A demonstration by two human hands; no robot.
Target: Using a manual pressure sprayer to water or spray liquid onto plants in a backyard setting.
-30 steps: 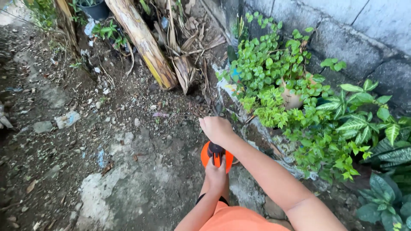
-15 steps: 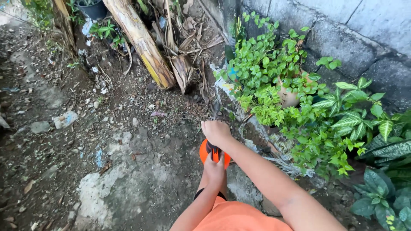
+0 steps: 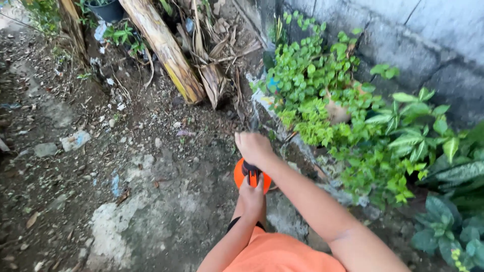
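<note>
Head view, looking down at bare ground beside a wall. Both hands are on an orange pressure sprayer [image 3: 241,175] with a black pump handle, which hangs low at frame centre, above the dirt ground [image 3: 151,161] near a pale concrete patch [image 3: 146,221].

Left hand [image 3: 251,194] – fingers curled around the black-and-orange handle from below, closed on it. Right hand [image 3: 253,147] – fist on top of the handle, knuckles up, fingers wrapped tight; the sprayer body is mostly hidden under the two hands, so only an orange rim shows. An orange sleeve or shirt [image 3: 275,252] fills the bottom edge.

Just right of the hands – a strip of leafy green plants [image 3: 322,95] along the foot of a grey block wall [image 3: 428,45], with broad dark-leaved plants [image 3: 448,221] at the lower right corner. A terracotta pot [image 3: 337,112] sits half buried in the foliage.

Top of frame: a leaning yellowish trunk [image 3: 164,48], dry husks beside it, and a dark plastic pot [image 3: 103,9]. Scattered stones and litter bits lie on the left side of the ground.
</note>
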